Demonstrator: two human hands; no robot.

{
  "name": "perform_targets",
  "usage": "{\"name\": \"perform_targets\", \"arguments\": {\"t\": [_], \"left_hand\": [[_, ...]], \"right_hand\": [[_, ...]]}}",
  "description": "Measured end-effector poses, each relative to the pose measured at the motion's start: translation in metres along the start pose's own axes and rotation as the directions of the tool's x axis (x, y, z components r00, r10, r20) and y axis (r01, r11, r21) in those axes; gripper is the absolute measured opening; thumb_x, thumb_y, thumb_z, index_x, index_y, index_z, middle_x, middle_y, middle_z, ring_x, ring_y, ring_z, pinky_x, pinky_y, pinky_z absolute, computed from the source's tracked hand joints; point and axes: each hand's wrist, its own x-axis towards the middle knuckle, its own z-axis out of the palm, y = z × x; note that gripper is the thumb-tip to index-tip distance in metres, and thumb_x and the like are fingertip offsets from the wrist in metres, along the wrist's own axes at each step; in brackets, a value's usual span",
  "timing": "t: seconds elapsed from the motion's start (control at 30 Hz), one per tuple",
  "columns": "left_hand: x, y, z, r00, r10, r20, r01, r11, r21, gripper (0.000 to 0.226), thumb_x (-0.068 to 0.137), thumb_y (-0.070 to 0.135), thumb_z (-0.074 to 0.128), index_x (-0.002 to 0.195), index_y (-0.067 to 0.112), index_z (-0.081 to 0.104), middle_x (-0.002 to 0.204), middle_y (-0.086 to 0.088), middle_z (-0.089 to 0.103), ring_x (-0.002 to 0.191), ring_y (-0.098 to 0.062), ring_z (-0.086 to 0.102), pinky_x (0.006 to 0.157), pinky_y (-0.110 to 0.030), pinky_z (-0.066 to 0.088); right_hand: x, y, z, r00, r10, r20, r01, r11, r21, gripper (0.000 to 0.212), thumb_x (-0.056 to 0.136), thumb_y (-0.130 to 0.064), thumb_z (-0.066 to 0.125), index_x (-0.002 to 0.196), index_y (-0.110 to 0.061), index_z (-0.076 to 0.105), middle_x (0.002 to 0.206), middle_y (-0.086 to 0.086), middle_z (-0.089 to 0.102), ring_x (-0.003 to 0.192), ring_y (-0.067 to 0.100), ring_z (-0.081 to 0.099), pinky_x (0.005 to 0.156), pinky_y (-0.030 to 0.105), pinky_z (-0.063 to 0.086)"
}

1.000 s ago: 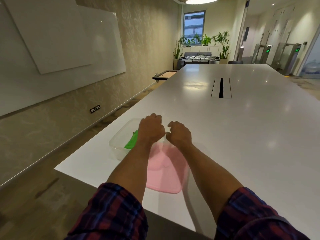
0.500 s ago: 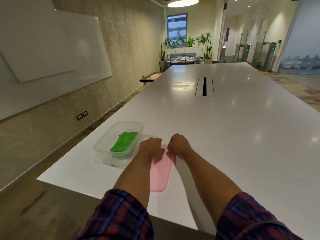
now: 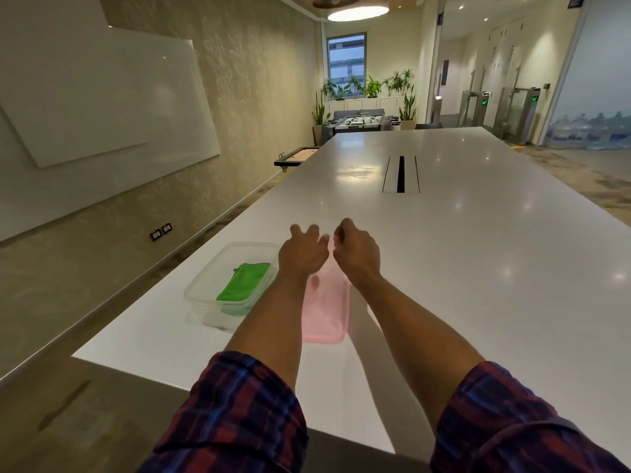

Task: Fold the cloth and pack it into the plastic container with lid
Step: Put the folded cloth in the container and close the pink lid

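Observation:
A clear plastic container (image 3: 211, 310) stands near the table's left edge, with a folded green cloth (image 3: 244, 283) lying inside it. Just right of it, a pink lid (image 3: 327, 312) lies between my forearms, seemingly tilted up on one long side. My right hand (image 3: 356, 254) is curled around the lid's far end. Beside it, my left hand (image 3: 302, 256) is blurred, its fingers spread apart above the lid's far left corner, next to the container's right wall.
The long white table (image 3: 478, 268) has a cable slot (image 3: 400, 174) further along its middle. Its near edge and left edge are close to the container. A whiteboard (image 3: 102, 107) hangs on the left wall.
The view has swung right, then up. The lid went from flat and wide to a narrow, tilted shape. Both hands moved forward, and my left hand's fingers spread out from a fist.

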Motion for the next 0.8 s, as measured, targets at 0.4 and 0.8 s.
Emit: {"name": "perform_targets", "arguments": {"t": [0.4, 0.8], "left_hand": [[0.026, -0.012, -0.087, 0.863, -0.506, -0.003, 0.446, 0.764, -0.466, 0.063, 0.085, 0.028, 0.048, 0.144, 0.010, 0.040, 0.143, -0.024, 0.041, 0.122, -0.043, 0.052, 0.105, -0.049, 0.045], [0.006, -0.087, -0.077, 0.810, -0.586, -0.014, 0.581, 0.800, 0.150, 0.048, 0.084, 0.043, 0.038, 0.113, 0.016, 0.066, 0.125, -0.013, 0.062, 0.119, -0.031, 0.052, 0.091, -0.042, 0.032]], "right_hand": [[-0.007, -0.041, -0.007, 0.802, -0.558, -0.214, 0.522, 0.828, -0.205, 0.013, 0.085, -0.001, 0.073, 0.096, -0.006, 0.068, 0.090, 0.012, 0.071, 0.050, 0.032, 0.059, 0.039, 0.033, 0.048], [-0.048, -0.063, 0.041, 0.514, -0.858, -0.002, 0.854, 0.512, -0.094, 0.047, 0.065, 0.008, 0.085, 0.109, -0.006, 0.075, 0.110, 0.011, 0.077, 0.061, 0.036, 0.070, 0.044, 0.037, 0.056]]}}
